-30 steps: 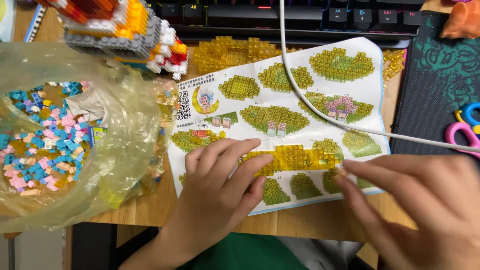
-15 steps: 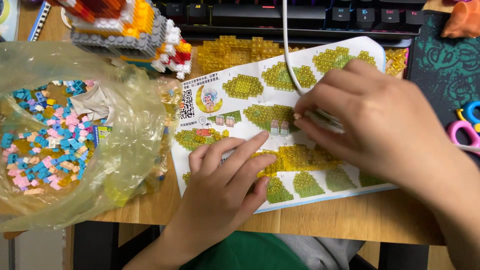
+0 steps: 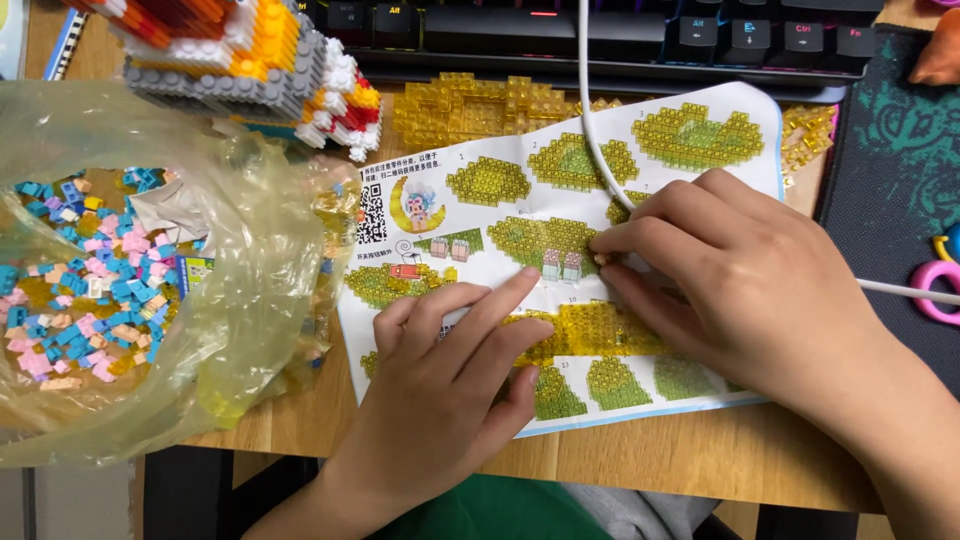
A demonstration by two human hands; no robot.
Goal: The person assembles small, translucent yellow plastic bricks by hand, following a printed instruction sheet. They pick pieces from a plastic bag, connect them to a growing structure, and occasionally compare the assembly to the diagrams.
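Note:
A printed instruction sheet (image 3: 500,170) with pictures of yellow-green block layers lies on the wooden desk (image 3: 700,450). On it rests a flat piece of clear yellow blocks (image 3: 600,332). My left hand (image 3: 455,385) lies flat, fingers spread, on the piece's left end. My right hand (image 3: 745,275) is over the sheet's right half, its thumb and forefinger pinched together just above the piece, at the small pink-and-grey drawing. Whether a tiny block sits between those fingertips cannot be made out.
A yellowish plastic bag (image 3: 130,280) with several small blue, pink and yellow blocks lies at left. A built block model (image 3: 250,60) stands at the back left, a yellow block plate (image 3: 470,105) behind the sheet, a keyboard (image 3: 600,30) beyond. A white cable (image 3: 590,110) crosses the sheet.
My right hand came in from the lower right, moved up over the sheet and settled with its fingertips pinched above the yellow piece. My left hand stayed pressed on the piece.

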